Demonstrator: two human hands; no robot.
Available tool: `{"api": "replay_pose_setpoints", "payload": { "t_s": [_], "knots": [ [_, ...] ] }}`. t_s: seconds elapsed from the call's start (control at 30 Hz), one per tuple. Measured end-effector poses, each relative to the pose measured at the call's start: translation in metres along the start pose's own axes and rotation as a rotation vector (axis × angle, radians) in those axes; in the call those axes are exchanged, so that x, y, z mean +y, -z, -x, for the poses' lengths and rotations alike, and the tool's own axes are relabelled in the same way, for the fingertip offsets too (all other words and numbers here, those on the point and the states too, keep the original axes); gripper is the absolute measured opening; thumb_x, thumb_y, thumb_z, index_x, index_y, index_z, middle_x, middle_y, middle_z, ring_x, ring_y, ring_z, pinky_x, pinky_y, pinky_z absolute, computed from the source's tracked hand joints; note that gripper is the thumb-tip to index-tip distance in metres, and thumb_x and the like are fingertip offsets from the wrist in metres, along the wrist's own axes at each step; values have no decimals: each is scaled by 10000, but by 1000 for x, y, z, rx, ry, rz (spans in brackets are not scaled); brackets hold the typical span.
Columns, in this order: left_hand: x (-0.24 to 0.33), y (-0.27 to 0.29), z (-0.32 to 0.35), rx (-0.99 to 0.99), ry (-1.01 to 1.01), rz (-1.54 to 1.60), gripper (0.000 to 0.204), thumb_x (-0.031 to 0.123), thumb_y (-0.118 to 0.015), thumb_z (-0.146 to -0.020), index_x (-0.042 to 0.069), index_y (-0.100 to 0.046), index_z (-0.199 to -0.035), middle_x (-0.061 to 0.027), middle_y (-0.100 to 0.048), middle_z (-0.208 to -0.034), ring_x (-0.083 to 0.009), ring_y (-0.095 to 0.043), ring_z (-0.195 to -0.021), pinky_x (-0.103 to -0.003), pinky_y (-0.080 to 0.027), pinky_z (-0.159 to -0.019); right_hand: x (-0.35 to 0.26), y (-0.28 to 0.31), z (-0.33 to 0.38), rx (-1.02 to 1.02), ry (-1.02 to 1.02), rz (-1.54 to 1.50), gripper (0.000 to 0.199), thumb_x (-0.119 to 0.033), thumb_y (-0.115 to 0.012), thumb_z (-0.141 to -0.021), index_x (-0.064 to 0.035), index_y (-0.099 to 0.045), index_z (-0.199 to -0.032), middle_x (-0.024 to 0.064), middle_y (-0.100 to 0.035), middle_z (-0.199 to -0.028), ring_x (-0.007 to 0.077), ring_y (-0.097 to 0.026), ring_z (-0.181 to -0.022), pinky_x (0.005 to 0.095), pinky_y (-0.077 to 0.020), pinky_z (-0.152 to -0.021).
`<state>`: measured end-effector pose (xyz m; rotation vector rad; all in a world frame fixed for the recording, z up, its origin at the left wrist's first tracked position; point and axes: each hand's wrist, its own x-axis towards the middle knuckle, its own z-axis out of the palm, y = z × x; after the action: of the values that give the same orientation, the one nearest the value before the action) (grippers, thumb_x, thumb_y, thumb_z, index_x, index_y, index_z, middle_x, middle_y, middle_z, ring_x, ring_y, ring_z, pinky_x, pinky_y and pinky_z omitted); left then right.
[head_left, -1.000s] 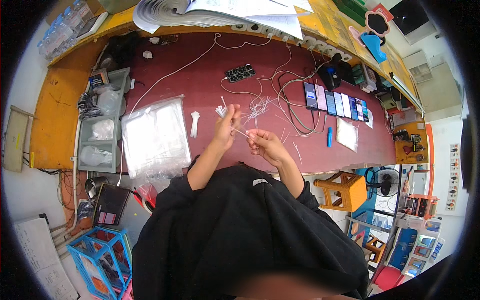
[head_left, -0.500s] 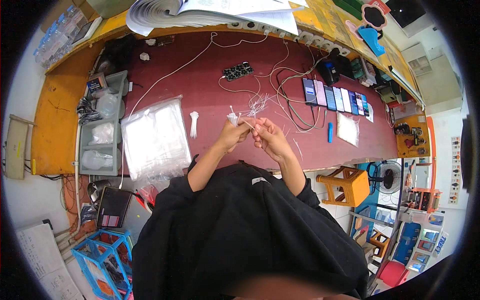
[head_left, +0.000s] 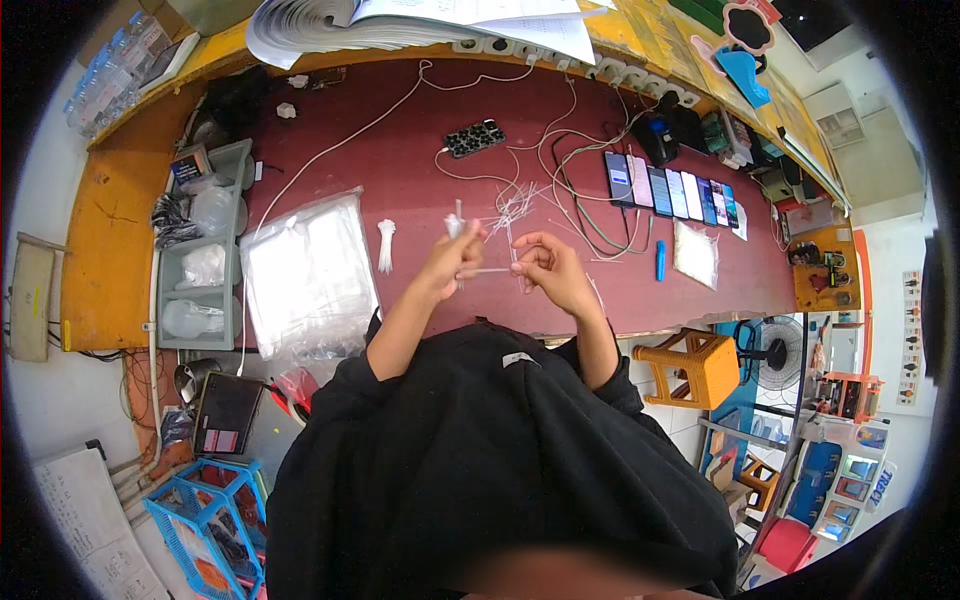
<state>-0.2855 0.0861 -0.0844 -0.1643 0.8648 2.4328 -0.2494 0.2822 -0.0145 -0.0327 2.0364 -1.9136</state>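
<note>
My left hand (head_left: 447,264), slightly blurred, is closed around a bunch of white cable ties (head_left: 455,226) whose ends stick up past the fingers. To its right, my right hand (head_left: 556,276) pinches a thin white cable tie between thumb and forefinger. A pale strip (head_left: 490,270) spans the space between both hands. Just beyond them lies a loose pile of cable ties (head_left: 515,206) on the dark red tabletop (head_left: 330,110). A neat bundle of cable ties (head_left: 386,247) rests left of my left hand.
Clear plastic bags (head_left: 305,270) lie at the left, beside a grey divided bin (head_left: 236,215). Toward the back, a phone (head_left: 474,139) is plugged into a cable. A row of phones (head_left: 660,190), a blue lighter-like object (head_left: 660,262) and a filled clear packet (head_left: 695,256) occupy the right.
My hands have moved apart, the left one leftward and the right one slightly rightward. A white strip now shows stretched between them.
</note>
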Motion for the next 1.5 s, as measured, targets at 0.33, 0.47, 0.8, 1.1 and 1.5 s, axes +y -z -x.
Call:
{"api": "replay_pose_setpoints", "payload": {
  "t_s": [0.33,0.47,0.8,1.1,1.5],
  "knots": [
    [-28,-13,4,-154,366,-639,433,499,-421,-911,124,-479,-702,71,-331,-541,-34,-228,-406,-212,-160,-367,2,0,-12,-30,252,540,255,-5,-688,-687,-13,-551,-903,98,-593,-643,164,-569,-533,271,-437,-518],
    [-34,-2,-4,44,59,-407,460,514,-401,-913,169,-347,-614,66,-282,-500,-51,-234,-406,-215,-196,-384,21,5,-35,220,391,418,219,-60,-699,-711,-11,-574,-884,78,-608,-668,144,-563,-542,267,-437,-518],
    [-1,23,7,81,-28,120,406,479,-428,-917,179,-326,-663,63,-220,-486,-48,-243,-392,-199,-209,-372,140,14,-124,436,-373,755,513,-408,-720,-693,24,-595,-940,152,-642,-798,303,-633,-706,376,-510,-663],
    [19,32,16,213,-62,135,387,403,-420,-941,174,-342,-640,57,-241,-483,-64,-254,-397,-207,-222,-385,151,4,-171,604,-420,1002,284,-272,-638,-740,-25,-663,-878,178,-650,-893,336,-636,-868,408,-518,-724],
    [10,33,13,193,9,142,384,384,-462,-925,177,-343,-624,60,-245,-474,-58,-259,-392,-205,-234,-383,150,58,-147,215,-770,132,102,-139,-663,-770,-48,-624,-749,56,-642,-684,162,-596,-514,290,-447,-459]
  ]
}}
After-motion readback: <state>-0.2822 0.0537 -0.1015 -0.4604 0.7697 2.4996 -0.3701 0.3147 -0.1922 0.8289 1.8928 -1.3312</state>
